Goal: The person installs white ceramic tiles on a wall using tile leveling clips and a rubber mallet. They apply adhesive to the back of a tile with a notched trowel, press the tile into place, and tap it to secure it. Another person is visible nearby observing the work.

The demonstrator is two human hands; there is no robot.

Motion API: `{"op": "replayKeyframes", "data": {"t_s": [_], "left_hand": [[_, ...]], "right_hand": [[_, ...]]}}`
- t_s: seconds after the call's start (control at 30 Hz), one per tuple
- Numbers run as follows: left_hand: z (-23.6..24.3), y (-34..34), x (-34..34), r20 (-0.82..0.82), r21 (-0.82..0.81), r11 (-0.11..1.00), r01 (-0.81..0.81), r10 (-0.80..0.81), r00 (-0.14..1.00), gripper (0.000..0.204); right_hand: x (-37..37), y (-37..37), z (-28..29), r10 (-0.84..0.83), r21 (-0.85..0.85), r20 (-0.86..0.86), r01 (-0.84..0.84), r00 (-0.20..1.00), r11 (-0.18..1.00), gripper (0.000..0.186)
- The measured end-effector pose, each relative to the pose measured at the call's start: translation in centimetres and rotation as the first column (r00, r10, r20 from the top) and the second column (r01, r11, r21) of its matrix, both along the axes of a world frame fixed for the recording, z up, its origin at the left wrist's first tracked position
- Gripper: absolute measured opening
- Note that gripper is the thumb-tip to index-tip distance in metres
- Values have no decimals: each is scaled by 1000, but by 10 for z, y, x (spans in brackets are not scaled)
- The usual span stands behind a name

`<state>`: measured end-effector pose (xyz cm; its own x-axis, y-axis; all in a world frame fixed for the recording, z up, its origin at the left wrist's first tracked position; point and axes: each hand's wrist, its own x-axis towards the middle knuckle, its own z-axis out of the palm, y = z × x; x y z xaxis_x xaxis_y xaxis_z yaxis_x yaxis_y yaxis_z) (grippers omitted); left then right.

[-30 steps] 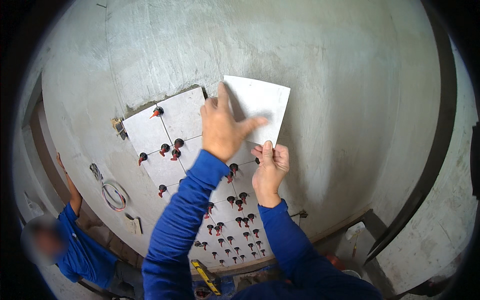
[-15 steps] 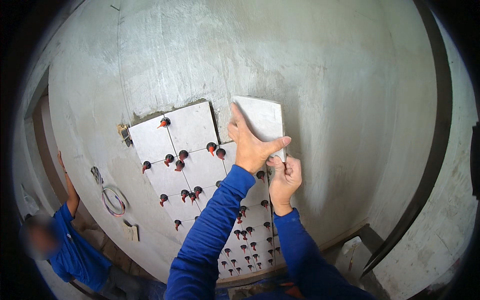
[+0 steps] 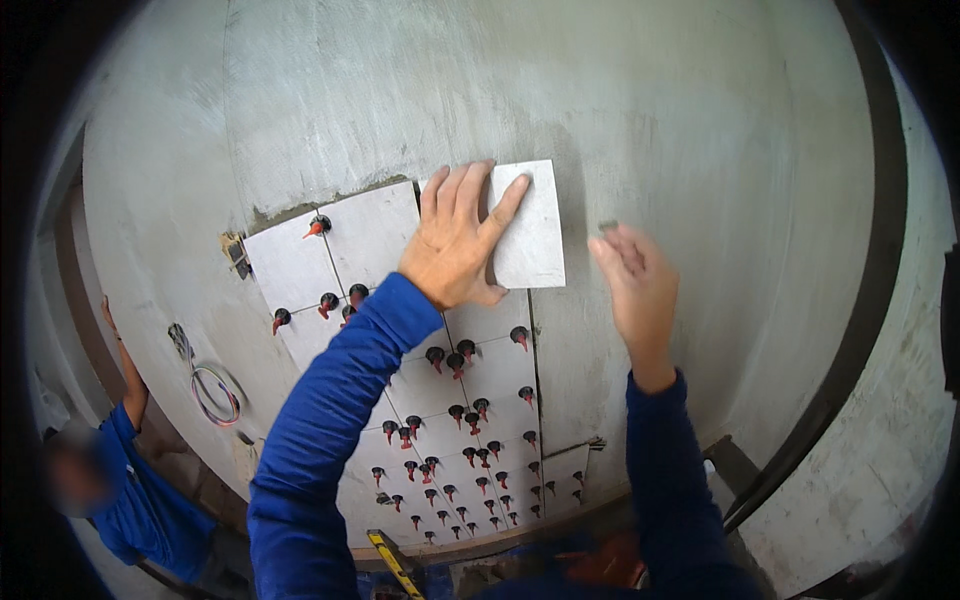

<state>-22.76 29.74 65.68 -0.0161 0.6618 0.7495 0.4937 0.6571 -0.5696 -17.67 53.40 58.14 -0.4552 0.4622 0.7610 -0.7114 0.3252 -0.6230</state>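
1. Head view: the white tile [image 3: 535, 235] stands upright at the grey wall [image 3: 700, 120], at the top right corner of the set tiles [image 3: 378, 232]; whether it lies fully flat, I cannot tell.
2. Head view: the left hand [image 3: 455, 235] is on the white tile's left part, fingers spread and pointing up, its grip open.
3. Head view: the right hand [image 3: 642, 285] is raised to the right of the white tile, apart from it; its grip is closed on a small dull piece [image 3: 607, 227], too blurred to identify.
4. Head view: below the white tile, black-and-red clips [image 3: 519, 337] stud the tile joints, and a yellow level [image 3: 395, 562] shows lower still.
5. Head view: well left of the white tile and lower, looped wires [image 3: 215, 397] hang near a co-worker in blue [image 3: 160, 510].
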Motion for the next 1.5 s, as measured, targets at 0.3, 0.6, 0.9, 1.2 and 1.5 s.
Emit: {"op": "replayKeyframes", "data": {"t_s": [0.3, 0.6, 0.9, 1.2, 1.5], "left_hand": [[3, -3, 0, -12, -104, 990, -90, 89, 996, 142], [-25, 1, -2, -49, 127, 992, -10, 16, 999, 137], [-95, 3, -1, -166, 712, 702, 32, 124, 978, 143], [-115, 9, 0, -150, 813, 577, 79, 76, 986, 145], [-116, 7, 0, -123, 805, 593, 28, 120, 985, 154]], "right_hand": [[-19, -8, 92, -85, 505, -142, 146, 986, 851, 36], [-25, -4, 118, 85, 516, -44, -50, 995, 855, 25], [-30, 11, 116, 382, 405, 58, -372, 922, 836, 23], [-33, 15, 109, 424, 390, 80, -420, 902, 819, 22], [-31, 11, 113, 386, 419, 93, -388, 918, 821, 28]]}}
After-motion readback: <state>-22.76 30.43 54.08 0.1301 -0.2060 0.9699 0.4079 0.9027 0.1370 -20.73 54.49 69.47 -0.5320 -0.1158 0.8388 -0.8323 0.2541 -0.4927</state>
